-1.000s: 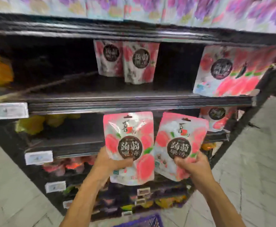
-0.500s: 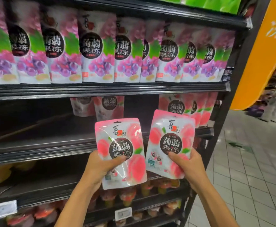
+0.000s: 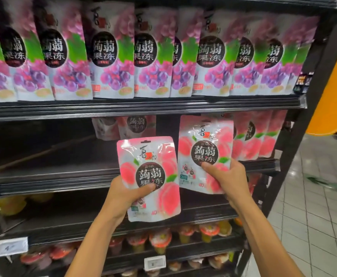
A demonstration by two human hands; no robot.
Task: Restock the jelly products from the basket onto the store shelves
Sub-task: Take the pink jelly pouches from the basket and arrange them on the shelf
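Observation:
My left hand (image 3: 123, 194) grips a pink peach jelly pouch (image 3: 149, 168) by its lower left, thumb across the front. My right hand (image 3: 226, 178) grips a second peach pouch (image 3: 203, 148) by its lower right and holds it higher, in front of the middle shelf (image 3: 63, 184). On that shelf stand two peach pouches at the back (image 3: 131, 126) and a row of peach pouches (image 3: 263, 136) at the right end. The basket is out of view.
Purple grape jelly pouches (image 3: 113, 56) fill the shelf above. The middle shelf is dark and bare on its left part. Jelly cups (image 3: 159, 239) line a lower shelf, yellow packs (image 3: 7, 204) sit at left. An orange column (image 3: 335, 96) and tiled floor (image 3: 313, 216) lie right.
Both hands have lifted the pouches up to the middle shelf, the right one higher and closer to the row at the right. The view has tilted upward.

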